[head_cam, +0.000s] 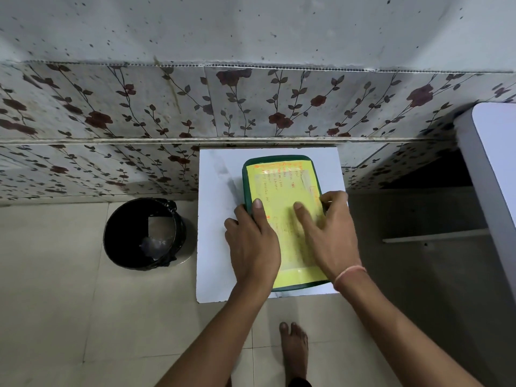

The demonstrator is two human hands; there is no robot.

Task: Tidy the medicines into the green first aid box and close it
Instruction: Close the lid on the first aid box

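Note:
The green first aid box (279,160) lies on a small white table (217,191) with its lid down. A yellow label with orange handwriting covers the lid. My left hand (252,241) grips the box's left edge, thumb on top of the lid. Over on the box's right edge sits my right hand (326,233), its fingers curled over the side and its thumb flat on the label. No medicines are in sight outside the box.
A black lined bin (143,233) stands on the tiled floor left of the table. A floral-papered wall runs behind. A white surface (494,169) juts in at the right. A person's bare foot (294,350) is on the floor below the table.

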